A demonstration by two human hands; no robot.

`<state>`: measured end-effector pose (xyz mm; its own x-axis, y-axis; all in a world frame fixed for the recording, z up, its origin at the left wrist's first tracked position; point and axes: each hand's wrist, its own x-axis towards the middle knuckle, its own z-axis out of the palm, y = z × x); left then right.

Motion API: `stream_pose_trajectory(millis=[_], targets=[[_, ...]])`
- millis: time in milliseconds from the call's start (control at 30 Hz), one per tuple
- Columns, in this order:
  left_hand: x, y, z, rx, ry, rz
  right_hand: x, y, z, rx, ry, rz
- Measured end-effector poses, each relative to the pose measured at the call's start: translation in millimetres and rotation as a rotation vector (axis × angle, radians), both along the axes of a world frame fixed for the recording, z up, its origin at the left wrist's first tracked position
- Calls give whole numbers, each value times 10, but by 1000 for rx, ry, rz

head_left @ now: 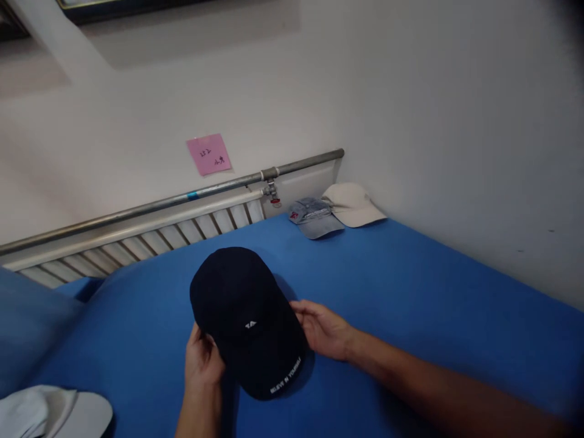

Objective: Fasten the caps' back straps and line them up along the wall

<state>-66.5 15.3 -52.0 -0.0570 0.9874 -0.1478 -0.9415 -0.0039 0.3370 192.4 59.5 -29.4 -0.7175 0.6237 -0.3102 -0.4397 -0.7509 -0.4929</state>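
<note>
A black baseball cap [241, 310] with a small white logo and white lettering along its brim is held just above the blue bed sheet [410, 292]. My left hand [201, 359] grips its left side near the brim. My right hand [322, 328] holds its right side, fingers curled under the edge. The brim points toward me.
A grey-blue denim cap [314, 217] and a cream cap [353, 204] lie at the far corner of the bed against the wall. A white cap [55, 413] lies at the near left. A radiator [137, 237], a metal pipe and a pink note [208, 154] line the back wall.
</note>
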Motion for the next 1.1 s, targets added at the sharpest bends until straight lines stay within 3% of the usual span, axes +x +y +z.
stream_pose_trajectory(millis=[133, 367, 667, 733, 867, 1100], targets=[[-172, 14, -46, 61, -36, 62, -76, -106, -57, 16, -89, 57], [-249, 24, -77, -53, -5, 176, -136, -231, -19, 49, -43, 89], [-22, 9, 102, -122, 9, 362, -103, -181, 16, 130, -23, 63], [44, -2, 134, -79, 18, 336, -97, -155, 34, 135, -15, 51], [190, 1, 164, -52, 110, 141, -78, -70, 48, 143, -15, -9], [444, 86, 166, -360, 409, 146, 11, 302, 12, 199, -14, -156]])
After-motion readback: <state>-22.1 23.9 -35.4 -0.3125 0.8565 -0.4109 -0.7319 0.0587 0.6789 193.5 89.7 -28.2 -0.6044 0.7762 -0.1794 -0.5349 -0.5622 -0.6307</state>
